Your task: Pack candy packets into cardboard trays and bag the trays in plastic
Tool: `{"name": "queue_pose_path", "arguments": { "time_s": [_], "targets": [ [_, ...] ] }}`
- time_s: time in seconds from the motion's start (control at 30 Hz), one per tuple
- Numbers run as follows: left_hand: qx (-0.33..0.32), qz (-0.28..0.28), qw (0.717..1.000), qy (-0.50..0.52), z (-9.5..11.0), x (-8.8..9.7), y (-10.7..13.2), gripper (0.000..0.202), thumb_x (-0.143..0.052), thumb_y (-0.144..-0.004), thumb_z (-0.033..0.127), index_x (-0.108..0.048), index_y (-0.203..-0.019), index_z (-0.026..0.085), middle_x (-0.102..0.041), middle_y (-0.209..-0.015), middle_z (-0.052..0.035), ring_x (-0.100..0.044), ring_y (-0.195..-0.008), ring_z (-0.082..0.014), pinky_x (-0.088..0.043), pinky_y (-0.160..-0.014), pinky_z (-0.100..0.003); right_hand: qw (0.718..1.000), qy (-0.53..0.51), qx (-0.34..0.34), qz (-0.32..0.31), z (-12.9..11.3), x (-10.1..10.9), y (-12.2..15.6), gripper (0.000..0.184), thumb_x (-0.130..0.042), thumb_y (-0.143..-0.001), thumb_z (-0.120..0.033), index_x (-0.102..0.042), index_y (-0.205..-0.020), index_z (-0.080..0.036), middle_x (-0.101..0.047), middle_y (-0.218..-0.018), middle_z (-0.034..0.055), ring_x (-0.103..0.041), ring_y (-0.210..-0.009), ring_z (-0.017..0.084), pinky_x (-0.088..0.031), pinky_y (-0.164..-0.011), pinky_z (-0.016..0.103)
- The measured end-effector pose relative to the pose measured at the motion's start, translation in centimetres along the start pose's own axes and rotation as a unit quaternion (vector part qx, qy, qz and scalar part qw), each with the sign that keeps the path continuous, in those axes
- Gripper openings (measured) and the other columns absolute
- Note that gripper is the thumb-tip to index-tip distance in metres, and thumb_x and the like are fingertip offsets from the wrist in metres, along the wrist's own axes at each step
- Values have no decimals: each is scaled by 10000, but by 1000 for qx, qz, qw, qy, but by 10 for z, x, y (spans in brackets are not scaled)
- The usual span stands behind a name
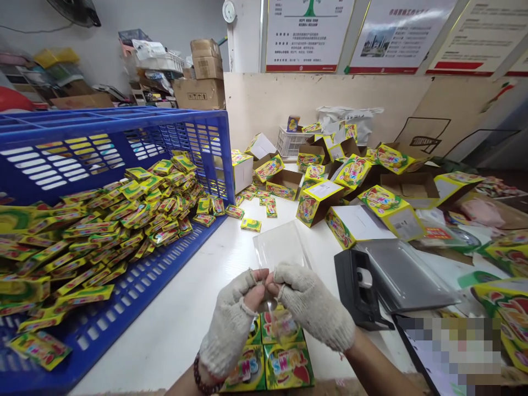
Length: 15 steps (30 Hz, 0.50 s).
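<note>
My left hand (235, 319) and my right hand (311, 302), both in pale knitted fingerless gloves, meet at the middle of the table. Their fingertips pinch the near edge of a clear plastic bag (282, 245), which stretches away from me over the white tabletop. Below the hands, several yellow and green printed boxes (289, 366) stand close together in a block, partly covered by the gloves and the plastic. To the right of my right hand sits a black tape dispenser (357, 289), beside a stack of clear plastic bags (406, 275).
A blue plastic crate (173, 269) lies on its side at left, heaped with small yellow packs (136, 214). Loose packs (251, 224) lie by its edge. Opened display cartons (319, 201) crowd the back and right. A pixelated patch covers the lower right.
</note>
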<state>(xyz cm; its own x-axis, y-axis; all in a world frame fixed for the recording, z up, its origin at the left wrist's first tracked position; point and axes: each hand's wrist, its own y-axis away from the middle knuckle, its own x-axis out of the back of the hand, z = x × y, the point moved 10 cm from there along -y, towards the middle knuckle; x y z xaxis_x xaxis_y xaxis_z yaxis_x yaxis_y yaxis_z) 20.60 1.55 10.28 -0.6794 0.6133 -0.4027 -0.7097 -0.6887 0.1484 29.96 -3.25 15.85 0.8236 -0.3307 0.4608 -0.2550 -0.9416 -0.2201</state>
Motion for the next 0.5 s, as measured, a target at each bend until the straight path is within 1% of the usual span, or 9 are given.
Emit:
{"name": "queue_pose_path", "arguments": {
  "time_s": [0.1, 0.3, 0.43, 0.5],
  "targets": [
    [2, 1, 1000, 2, 2, -2, 1, 429, -761, -737, 418, -702, -1044, 126, -747, -946, -116, -707, -842, -231, -591, -779, -348, 1000, 0, 4, 2, -1, 0, 1, 207, -514, -876, -245, -574, -684, -194, -568, -725, -2, -532, -715, 135, -429, -672, 264],
    [4, 3, 1000, 4, 1, 0, 2, 417, -754, -748, 402, -704, -1056, 127, -745, -976, -119, -705, -893, -237, -584, -815, -345, 1000, -15, -8, 4, -2, 1, 2, 218, -522, -882, -275, -590, -690, -196, -588, -728, 7, -543, -725, 141, -449, -678, 263],
    [12, -4, 1000, -2, 0, 0, 3, 407, -742, -763, 394, -706, -1071, 130, -746, -991, -118, -709, -886, -228, -586, -814, -332, 998, -48, -33, -5, 0, 1, 1, 138, -552, -820, -212, -594, -689, -196, -578, -703, -8, -540, -706, 135, -441, -659, 251],
    [12, -9, 1000, -11, 1, -1, 3, 393, -728, -778, 396, -708, -1076, 141, -744, -1016, -112, -707, -910, -225, -583, -824, -319, 997, -60, -45, -1, 1, 1, 1, 111, -560, -797, -199, -611, -698, -193, -589, -715, -9, -539, -693, 130, -441, -658, 250]
  ]
}}
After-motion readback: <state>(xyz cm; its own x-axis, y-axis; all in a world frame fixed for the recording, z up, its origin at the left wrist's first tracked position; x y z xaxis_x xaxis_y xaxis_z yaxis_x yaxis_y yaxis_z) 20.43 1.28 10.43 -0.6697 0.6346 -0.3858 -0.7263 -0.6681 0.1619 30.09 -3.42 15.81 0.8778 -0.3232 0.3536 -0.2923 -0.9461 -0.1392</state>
